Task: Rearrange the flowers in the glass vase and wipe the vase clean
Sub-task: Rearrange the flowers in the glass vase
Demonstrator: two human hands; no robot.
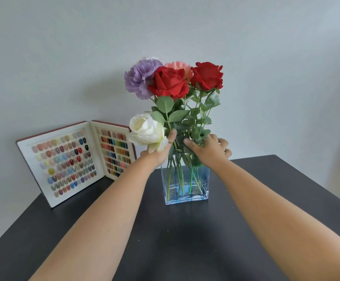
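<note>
1. Far to my left, a nail colour sample book [77, 161] stands open on the dark table [175, 240], propped upright close to the pale wall [63, 47]. Its two pages are filled with rows of small coloured tips.
2. My left hand [161, 152] reaches up beside the vase mouth. A white flower [145, 130] lies over the back of that hand and droops out to the left, lower than the other blooms. My thumb presses against the stems [176, 173]. The rest of my fingers are hidden behind the white bloom, so I cannot tell how firmly they close.
3. Above my hands the bunch rises: a purple carnation [139, 78] at the left, a red rose [169, 83] in front of it, a pink flower [180, 66] mostly hidden behind, and a second red rose [206, 76] at the right. Green leaves [177, 115] spread beneath them.
4. The glass vase [185, 189] is rectangular and clear. It stands upright on the table between my forearms, near the far edge, with the stems gathered inside and a little water at the bottom.
5. My right hand [209, 151] is over the right side of the vase rim. Thumb and curled fingers close around the leafy stems just above the opening.
</note>
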